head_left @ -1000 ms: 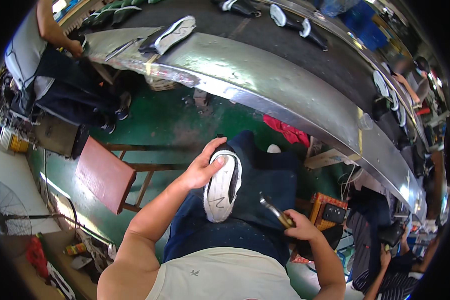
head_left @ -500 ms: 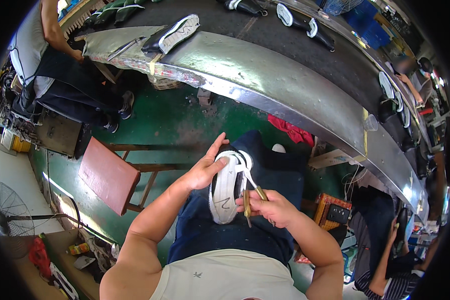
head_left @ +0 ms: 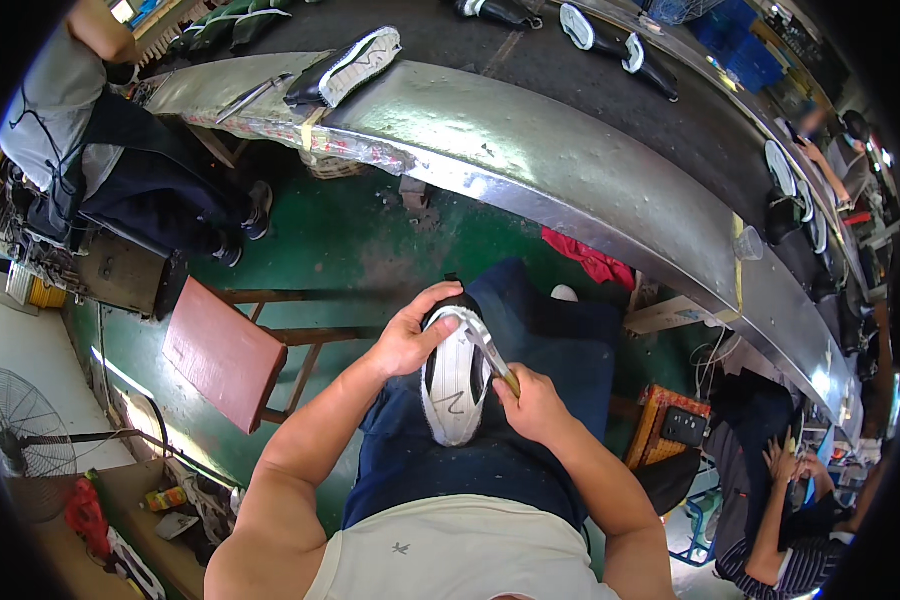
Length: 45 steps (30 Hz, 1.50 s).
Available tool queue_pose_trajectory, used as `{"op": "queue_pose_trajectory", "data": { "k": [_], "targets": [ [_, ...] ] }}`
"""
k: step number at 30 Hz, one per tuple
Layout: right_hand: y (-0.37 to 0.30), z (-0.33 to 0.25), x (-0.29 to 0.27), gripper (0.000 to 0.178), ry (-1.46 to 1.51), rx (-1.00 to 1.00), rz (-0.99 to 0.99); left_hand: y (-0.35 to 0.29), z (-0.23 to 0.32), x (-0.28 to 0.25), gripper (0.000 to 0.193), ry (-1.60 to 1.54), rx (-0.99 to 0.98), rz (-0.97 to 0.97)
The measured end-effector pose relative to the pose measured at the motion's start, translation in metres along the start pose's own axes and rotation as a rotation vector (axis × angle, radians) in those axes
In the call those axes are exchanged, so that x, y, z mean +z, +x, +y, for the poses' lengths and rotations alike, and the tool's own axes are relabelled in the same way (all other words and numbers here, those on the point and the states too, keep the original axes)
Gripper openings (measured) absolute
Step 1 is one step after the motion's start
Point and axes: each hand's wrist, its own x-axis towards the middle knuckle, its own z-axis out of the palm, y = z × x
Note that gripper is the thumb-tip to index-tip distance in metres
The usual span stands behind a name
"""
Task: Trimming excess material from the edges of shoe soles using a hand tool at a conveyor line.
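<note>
A left hand point(head_left: 407, 340) grips a white-soled shoe point(head_left: 454, 380) on the lap; the right hand point(head_left: 532, 400) clasps a wooden-handled tool point(head_left: 492, 352) against its edge.

Red-topped wooden stool point(head_left: 225, 352) on green floor point(head_left: 350, 240); curved metal conveyor point(head_left: 530, 150) carrying shoes point(head_left: 348, 68); fan point(head_left: 15, 430) at left.
</note>
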Motion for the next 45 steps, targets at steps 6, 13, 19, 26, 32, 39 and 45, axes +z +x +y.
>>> {"op": "queue_pose_trajectory", "data": {
  "k": [6, 13, 19, 26, 32, 39, 45],
  "targets": [
    [-0.008, -0.046, -0.042, 0.027, -0.161, 0.148, -0.197, 0.001, 0.014, 0.004, 0.044, 0.017, -0.170, 0.014],
    [-0.020, -0.048, -0.066, 0.030, 0.542, 0.288, -0.240, 0.006, 0.024, 0.004, 0.044, -0.065, -0.280, -0.004],
    [0.024, -0.037, -0.039, 0.041, 0.016, 0.201, -0.214, 0.003, 0.034, -0.002, 0.063, 0.018, -0.193, -0.150],
    [0.000, 0.004, 0.012, 0.066, 0.254, 0.239, 0.130, -0.081, -0.001, 0.026, 0.048, 0.285, -0.361, 0.196],
    [-0.002, 0.003, 0.020, 0.053, 0.535, 0.427, -0.083, -0.073, 0.027, 0.033, 0.042, 0.137, -0.367, 0.049],
    [-0.051, 0.035, -0.002, 0.037, 0.887, 0.466, 0.042, -0.005, 0.014, 0.065, 0.067, 0.099, -0.385, -0.545],
    [-0.100, 0.074, -0.028, 0.035, 0.846, 0.651, 0.012, 0.030, -0.009, 0.100, 0.068, -0.036, -0.720, -0.757]
  ]
}}
